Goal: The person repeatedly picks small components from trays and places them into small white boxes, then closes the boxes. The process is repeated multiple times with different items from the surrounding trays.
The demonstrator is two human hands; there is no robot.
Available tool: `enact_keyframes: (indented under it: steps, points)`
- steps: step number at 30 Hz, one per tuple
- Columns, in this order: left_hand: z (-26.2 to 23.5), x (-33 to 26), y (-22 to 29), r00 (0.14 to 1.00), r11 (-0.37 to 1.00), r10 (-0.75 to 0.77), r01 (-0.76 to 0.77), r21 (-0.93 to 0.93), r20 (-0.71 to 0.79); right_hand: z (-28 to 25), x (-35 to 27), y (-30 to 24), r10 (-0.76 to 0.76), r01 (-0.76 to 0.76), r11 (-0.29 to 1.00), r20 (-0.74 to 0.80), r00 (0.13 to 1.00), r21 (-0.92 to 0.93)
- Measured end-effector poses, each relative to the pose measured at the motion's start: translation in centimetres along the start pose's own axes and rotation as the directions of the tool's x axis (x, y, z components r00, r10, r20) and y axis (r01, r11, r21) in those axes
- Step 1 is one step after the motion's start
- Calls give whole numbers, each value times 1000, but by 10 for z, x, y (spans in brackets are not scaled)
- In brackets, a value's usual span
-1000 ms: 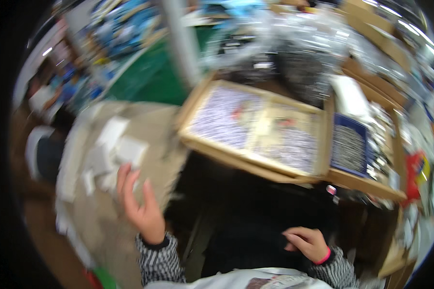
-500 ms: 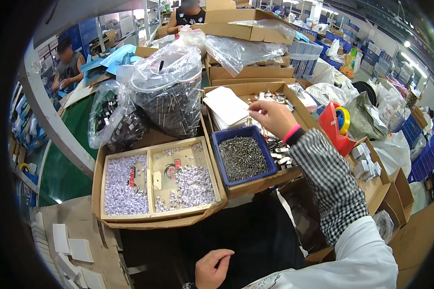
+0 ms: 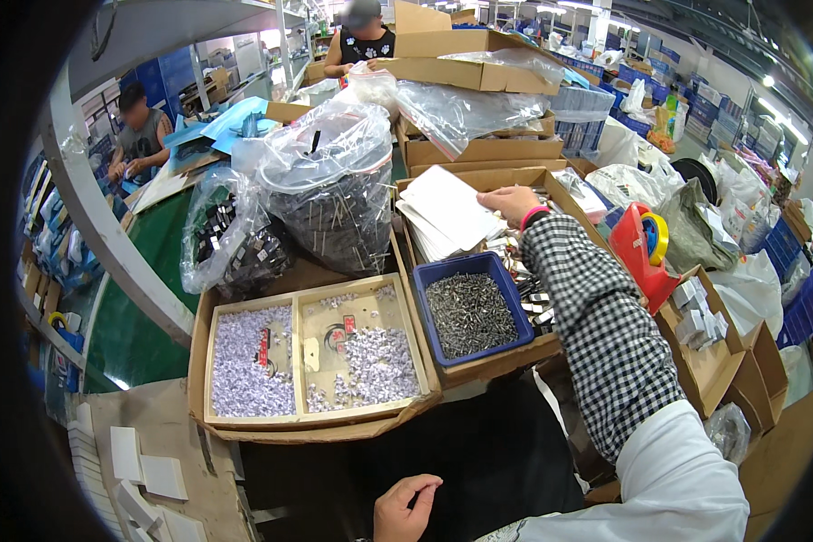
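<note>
Note right hand [image 3: 512,204] narrowed at right edge of the white cards [image 3: 450,204], stacked behind the blue tray [image 3: 456,267]; cannot tell whether gripping, with thumb hidden. See left hand [image 3: 406,512] curled closed, apparently empty. Possible fault: slippage into the tray through uneven pull.

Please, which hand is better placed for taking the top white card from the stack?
Probably the right hand: its fingertips are at the edge of the top white card. The left hand is low in the view, well away from it, on the near side of the blue bin.
</note>
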State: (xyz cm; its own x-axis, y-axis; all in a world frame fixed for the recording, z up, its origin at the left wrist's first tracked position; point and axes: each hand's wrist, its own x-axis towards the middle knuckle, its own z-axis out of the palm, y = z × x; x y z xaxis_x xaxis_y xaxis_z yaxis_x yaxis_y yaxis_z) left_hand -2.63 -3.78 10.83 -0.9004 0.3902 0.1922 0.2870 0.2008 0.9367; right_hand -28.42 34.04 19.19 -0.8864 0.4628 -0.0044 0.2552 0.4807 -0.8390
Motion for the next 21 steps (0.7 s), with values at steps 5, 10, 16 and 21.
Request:
enact_keyframes:
  steps: [5,10,16,21]
  points:
    - [-4,9,-6,983,965,-149,168,-204,105,-30,-66,-10,-87,37,922,114,990,386]
    - [-4,33,-3,985,684,0,124,-719,170,-27,-198,-1,-107,-86,895,396,912,439]
    - [14,46,10,940,404,102,259,-877,324,15,-301,28,54,-503,770,746,663,391]
    - [19,41,6,849,480,69,432,-764,524,10,-322,32,-435,408,900,251,865,155]
